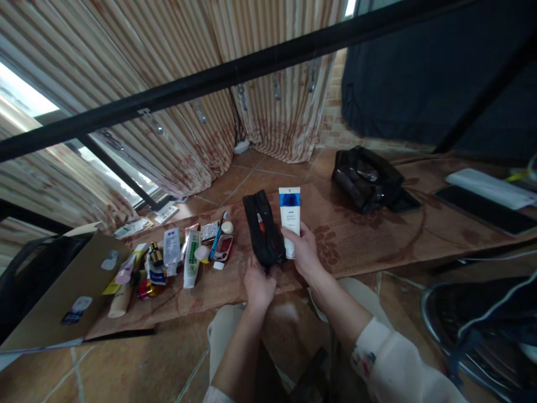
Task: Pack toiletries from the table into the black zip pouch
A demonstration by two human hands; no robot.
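My right hand (304,249) is closed round the lower part of a white tube with a blue band (290,210), held upright with its wide sealed end at the top. Just left of the tube is a black zippered pouch (266,232), its top parted in a long gap where a bit of something reddish shows. My left hand (259,282) grips the near end of this pouch; some of its fingers are hidden beneath it. Tube and pouch are side by side over the brown patterned cloth (331,240).
Left on the cloth lie a green-and-white tube (192,260), a pale tube (172,251), a blue toothbrush (216,242), a red compact (224,248) and several bottles. A cardboard box (67,285) borders them. A dark glossy bag (367,179) stands right. A black rail (235,70) crosses behind.
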